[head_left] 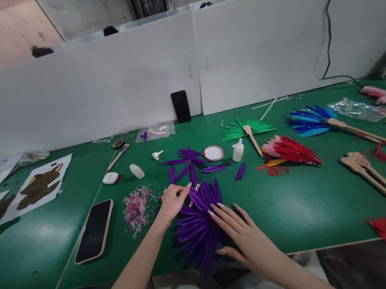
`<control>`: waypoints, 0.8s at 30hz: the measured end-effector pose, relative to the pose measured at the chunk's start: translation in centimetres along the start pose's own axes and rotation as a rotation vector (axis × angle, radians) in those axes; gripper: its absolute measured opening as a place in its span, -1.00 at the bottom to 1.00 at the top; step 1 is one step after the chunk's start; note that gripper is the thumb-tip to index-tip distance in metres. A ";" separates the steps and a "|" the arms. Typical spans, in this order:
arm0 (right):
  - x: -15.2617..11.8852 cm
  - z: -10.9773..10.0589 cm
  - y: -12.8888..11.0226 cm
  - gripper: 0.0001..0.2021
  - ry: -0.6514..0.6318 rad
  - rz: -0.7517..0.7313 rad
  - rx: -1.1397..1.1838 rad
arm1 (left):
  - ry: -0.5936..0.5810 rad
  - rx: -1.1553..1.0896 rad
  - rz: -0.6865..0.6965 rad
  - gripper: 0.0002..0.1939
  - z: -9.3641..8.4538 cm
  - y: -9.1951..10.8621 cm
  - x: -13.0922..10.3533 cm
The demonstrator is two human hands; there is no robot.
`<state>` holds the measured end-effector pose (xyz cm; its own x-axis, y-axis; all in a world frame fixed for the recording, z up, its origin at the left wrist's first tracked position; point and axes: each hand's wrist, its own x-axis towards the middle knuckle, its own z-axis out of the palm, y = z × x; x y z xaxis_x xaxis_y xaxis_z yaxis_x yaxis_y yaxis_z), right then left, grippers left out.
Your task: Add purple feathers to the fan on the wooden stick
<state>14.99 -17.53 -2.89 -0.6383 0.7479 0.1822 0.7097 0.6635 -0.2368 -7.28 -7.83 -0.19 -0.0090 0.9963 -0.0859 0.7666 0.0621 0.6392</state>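
Note:
A fan of purple feathers point(194, 234) lies spread in front of me at the table's front edge. At its upper left, my left hand point(174, 202) is closed, thumb and finger pinched at the end of one purple feather point(199, 200). Part of a pale stick shows beside those fingertips. My right hand point(239, 232) rests with fingers stretched out over the fan's right side, hiding some of it. Just beyond are loose purple feathers point(189, 154), a small white dish with a red rim point(214, 153) and a white squeeze bottle point(238, 150).
Left of the fan are colourful sequins point(140, 208), a phone point(94, 231), a white case point(110, 178) and another small bottle point(137, 171). To the right lie green point(249, 128), red point(293, 150) and blue point(310, 120) feather fans and wooden handles point(379, 181). A white partition point(112, 89) stands behind.

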 end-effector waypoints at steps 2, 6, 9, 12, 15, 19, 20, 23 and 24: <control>0.0 0.0 0.0 -0.34 -0.003 0.002 0.003 | -0.014 0.022 -0.001 -0.60 0.1 0.4 0.3; -0.1 -0.1 0.0 -0.32 -0.006 0.000 0.005 | -0.039 0.069 -0.004 -0.65 0.2 1.2 0.7; -0.1 0.0 0.0 -0.33 -0.009 0.001 -0.002 | -0.049 0.091 0.006 -0.66 0.3 1.6 1.0; -0.1 0.0 0.0 -0.32 0.005 -0.007 -0.001 | -0.053 0.098 0.014 -0.67 0.4 1.8 1.3; -0.1 0.0 0.0 -0.29 0.021 -0.017 0.004 | -0.051 0.097 0.021 -0.66 0.4 1.8 1.6; 0.0 -0.1 0.0 -0.30 0.013 -0.024 0.004 | -0.049 0.077 0.043 -0.68 0.6 1.6 1.7; 0.0 -0.1 0.0 -0.30 0.014 -0.024 0.007 | -0.051 0.067 0.055 -0.68 0.6 1.6 1.7; 0.0 -0.1 0.0 -0.30 0.018 -0.016 0.014 | -0.062 0.028 0.103 -0.67 0.7 1.5 1.6; 0.0 -0.1 0.0 -0.30 0.016 -0.012 0.013 | -0.066 0.014 0.119 -0.67 0.8 1.5 1.6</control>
<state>14.98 -17.53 -2.83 -0.6419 0.7402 0.2001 0.6982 0.6721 -0.2466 -5.67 -6.17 0.04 0.1242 0.9904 -0.0609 0.7688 -0.0572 0.6369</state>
